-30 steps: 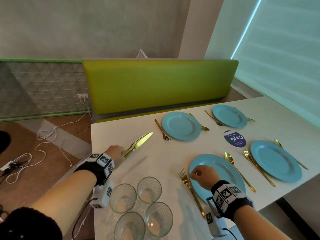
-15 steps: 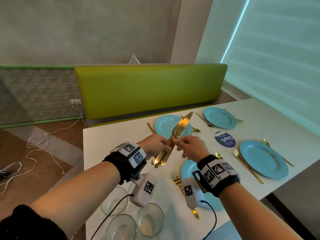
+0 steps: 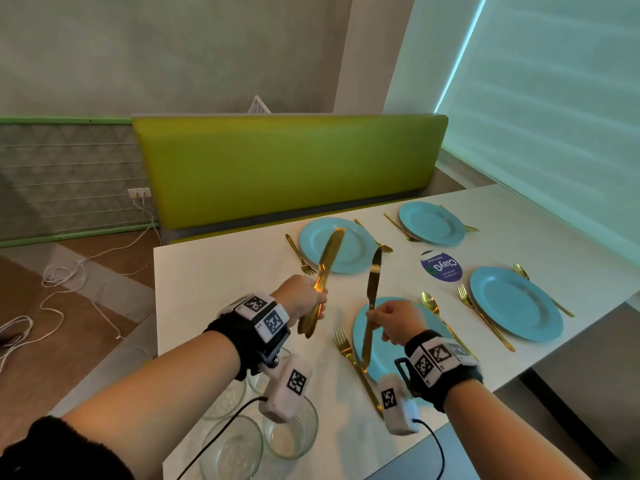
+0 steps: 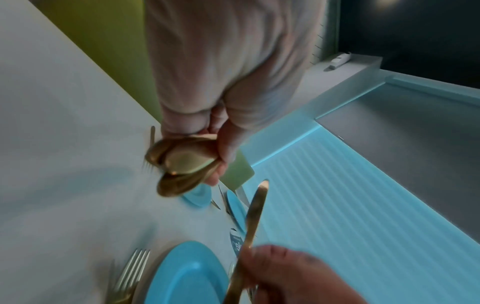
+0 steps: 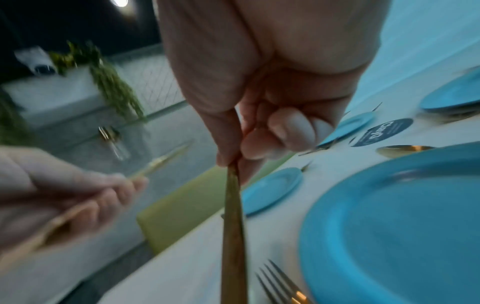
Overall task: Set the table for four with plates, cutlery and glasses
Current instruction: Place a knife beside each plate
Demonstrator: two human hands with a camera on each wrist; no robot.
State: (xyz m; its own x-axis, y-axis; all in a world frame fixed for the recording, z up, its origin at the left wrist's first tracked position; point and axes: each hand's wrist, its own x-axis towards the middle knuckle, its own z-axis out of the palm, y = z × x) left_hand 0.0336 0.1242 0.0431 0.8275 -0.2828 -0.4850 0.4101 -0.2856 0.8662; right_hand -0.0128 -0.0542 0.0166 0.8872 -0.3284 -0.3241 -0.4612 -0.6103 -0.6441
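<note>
Right hand (image 3: 394, 323) pinches a single gold knife (image 3: 371, 306) partway along its length, thumb and fingertips closed on it. The knife is held above the nearest blue plate (image 3: 388, 355), which lies directly beneath and just beyond that hand. Long axis runs near-vertical in the head view: blade tip up and away from the person, handle end down over the plate.

Left hand (image 3: 304, 299) grips a bundle of gold knives (image 3: 323, 271), fingers wrapped round the handles. The bundle stands beside the single knife, apart from it, blades angled up and away toward the far-left plate (image 3: 332, 245); the handle ends project below the fist. The count in the bundle cannot be told.

A gold fork (image 3: 353, 358) lies on the white table (image 3: 221, 289) between the two hands, touching or just beside the near plate's left edge. Clear glasses (image 3: 291, 434) stand under the left wrist. Two further blue plates with gold cutlery and a round dark coaster (image 3: 441, 266) lie beyond the right hand.

Past the table: a green padded bench back (image 3: 284, 168), grey wall, blind at right, white cables on the floor at left
</note>
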